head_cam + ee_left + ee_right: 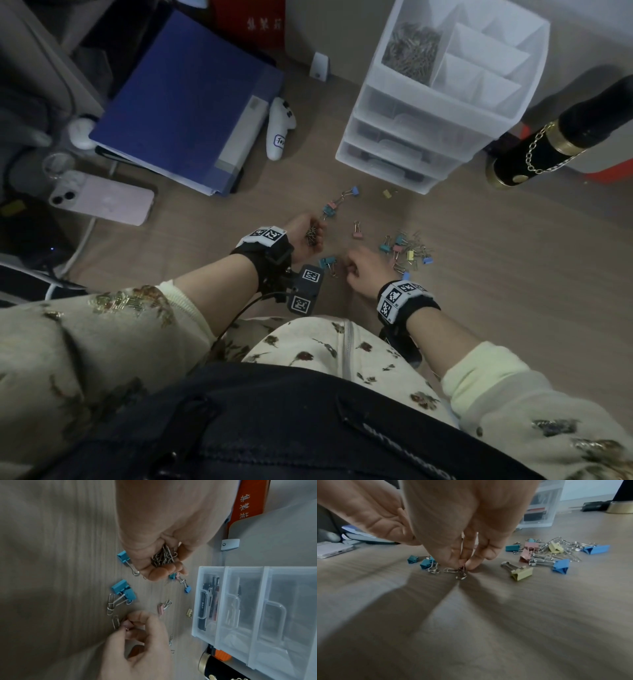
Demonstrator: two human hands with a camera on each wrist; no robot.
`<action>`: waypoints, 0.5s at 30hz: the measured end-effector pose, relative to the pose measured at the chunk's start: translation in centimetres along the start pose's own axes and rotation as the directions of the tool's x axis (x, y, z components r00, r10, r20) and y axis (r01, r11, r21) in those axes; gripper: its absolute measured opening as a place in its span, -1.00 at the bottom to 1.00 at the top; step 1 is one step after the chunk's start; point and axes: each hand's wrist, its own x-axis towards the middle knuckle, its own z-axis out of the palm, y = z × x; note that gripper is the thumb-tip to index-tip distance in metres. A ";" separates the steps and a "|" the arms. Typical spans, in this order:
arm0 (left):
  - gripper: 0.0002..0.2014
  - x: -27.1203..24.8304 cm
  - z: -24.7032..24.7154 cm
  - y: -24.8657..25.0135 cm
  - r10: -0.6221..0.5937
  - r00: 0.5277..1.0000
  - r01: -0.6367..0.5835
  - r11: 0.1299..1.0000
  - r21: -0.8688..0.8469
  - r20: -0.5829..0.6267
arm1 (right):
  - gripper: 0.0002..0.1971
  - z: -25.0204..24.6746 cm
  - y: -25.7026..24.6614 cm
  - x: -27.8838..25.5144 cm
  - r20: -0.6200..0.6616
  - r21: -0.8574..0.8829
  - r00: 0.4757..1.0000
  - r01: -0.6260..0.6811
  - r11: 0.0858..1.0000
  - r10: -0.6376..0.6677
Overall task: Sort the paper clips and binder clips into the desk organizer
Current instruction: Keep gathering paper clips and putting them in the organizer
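Partway done. Organizer point(442, 102) top-left compartment already holds a heap of paper clips point(411, 51); the other top compartments look empty, so no binder clips sorted there as far as visible. Left hand point(308, 236) is cupped around a bunch of paper clips. Right hand point(462, 540) pinches a paper clip point(461, 573) at the table point(471, 615). Binder clips point(407, 250) and some paper clips lie scattered near the hands, in front of the organizer.
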 end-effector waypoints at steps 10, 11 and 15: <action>-0.72 0.3 0.3 0.0 -0.006 1.000 0.006 1.000 -0.016 -0.001 | -0.96 -0.5 1.3 -0.5 -0.033 -0.014 0.999 -0.015 1.000 0.014; -0.72 0.3 0.2 0.0 -0.006 1.000 0.006 1.000 -0.016 -0.001 | -0.97 -0.5 1.4 -0.6 -0.044 -0.013 0.999 -0.023 1.000 0.022; -0.73 0.4 0.1 -0.1 -0.013 1.000 0.013 1.000 -0.013 -0.002 | -0.74 0.0 1.7 -0.7 -0.016 -0.065 1.000 -0.015 0.998 0.014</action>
